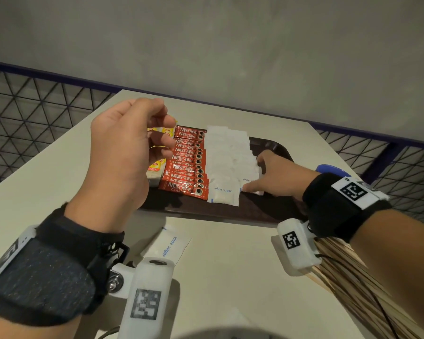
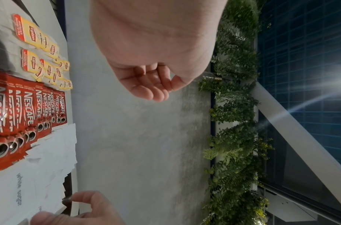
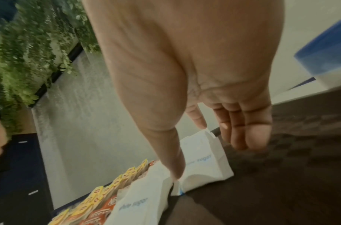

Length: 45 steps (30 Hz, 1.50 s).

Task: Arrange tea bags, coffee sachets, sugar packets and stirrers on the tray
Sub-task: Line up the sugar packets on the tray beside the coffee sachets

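Right grip [image 1: 277, 177] pressing sugar packet [image 1: 251, 184]; brown tray [image 1: 255, 211]; pale table [image 1: 230, 265]; grey wall [image 1: 230, 45].

Left hand [image 1: 123, 152] raised, fingers [image 2: 146, 91] curled

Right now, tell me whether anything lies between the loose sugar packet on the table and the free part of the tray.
Nothing visible does. The sugar packet lies on bare table just short of the tray, whose near right part is open beside the right hand.
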Each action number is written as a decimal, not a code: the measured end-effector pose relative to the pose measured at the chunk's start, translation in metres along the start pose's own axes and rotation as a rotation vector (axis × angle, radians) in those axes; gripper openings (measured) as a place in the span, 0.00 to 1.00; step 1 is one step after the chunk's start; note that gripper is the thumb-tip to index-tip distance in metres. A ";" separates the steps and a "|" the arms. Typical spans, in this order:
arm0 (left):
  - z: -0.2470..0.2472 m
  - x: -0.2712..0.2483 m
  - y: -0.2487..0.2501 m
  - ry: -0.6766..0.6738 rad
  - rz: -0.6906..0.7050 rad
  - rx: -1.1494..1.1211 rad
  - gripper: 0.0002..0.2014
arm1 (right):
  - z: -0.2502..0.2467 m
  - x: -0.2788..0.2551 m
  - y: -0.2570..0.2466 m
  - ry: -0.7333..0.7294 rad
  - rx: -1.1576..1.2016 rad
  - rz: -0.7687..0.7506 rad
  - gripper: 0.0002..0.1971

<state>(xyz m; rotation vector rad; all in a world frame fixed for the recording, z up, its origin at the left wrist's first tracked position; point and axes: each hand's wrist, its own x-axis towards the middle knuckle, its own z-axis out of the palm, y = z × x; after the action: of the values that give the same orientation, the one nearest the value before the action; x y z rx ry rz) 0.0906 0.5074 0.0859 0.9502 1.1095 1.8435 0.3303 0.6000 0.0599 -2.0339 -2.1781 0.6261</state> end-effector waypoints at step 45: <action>-0.015 0.000 0.015 -0.159 -0.146 -0.021 0.09 | 0.082 -0.095 -0.061 -0.290 0.044 -0.567 0.34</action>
<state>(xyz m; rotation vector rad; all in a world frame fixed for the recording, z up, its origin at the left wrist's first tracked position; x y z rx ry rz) 0.0738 0.4977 0.0947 0.9600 1.0328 1.6296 0.2551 0.4871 0.0266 -1.2562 -2.6968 0.9089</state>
